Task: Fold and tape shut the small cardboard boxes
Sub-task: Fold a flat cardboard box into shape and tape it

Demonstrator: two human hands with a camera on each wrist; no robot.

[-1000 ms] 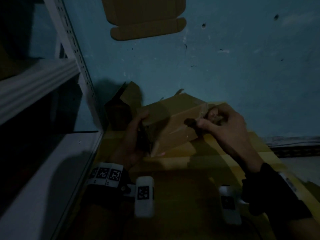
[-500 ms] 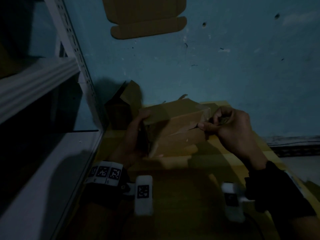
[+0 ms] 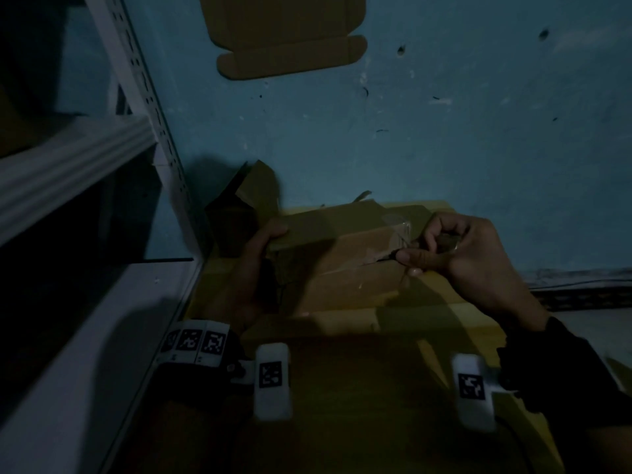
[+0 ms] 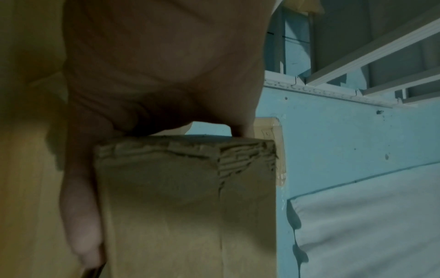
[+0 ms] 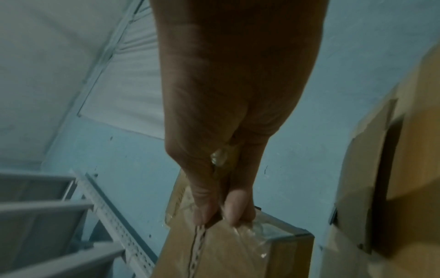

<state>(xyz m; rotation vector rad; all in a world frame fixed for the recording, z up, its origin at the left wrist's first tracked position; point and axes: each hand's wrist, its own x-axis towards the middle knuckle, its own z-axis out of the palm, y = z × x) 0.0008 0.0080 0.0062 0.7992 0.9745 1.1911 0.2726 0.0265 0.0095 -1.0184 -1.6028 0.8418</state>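
A small brown cardboard box [image 3: 342,254] is held over a yellow-brown cardboard sheet [image 3: 342,336]. My left hand [image 3: 266,261] grips its left end, thumb on top and fingers [image 4: 78,225] down the side of the box [image 4: 190,197]. My right hand [image 3: 410,261] is at the right end, where the centre seam stops. There its thumb and a finger [image 5: 233,210] pinch clear tape [image 5: 257,233] against the edge of the box [image 5: 238,259]. A small dark object [image 3: 448,241] sits inside the curled right fingers; what it is cannot be made out.
White metal shelving [image 3: 85,159] runs along the left. An open cardboard box [image 3: 249,200] stands just behind my left hand. A flat unfolded box blank [image 3: 284,32] lies on the blue surface at the top. The light is very dim.
The box has tipped a little flatter in my left hand. My right hand has slid slightly right and down at the box's right end, fingers curling tighter.
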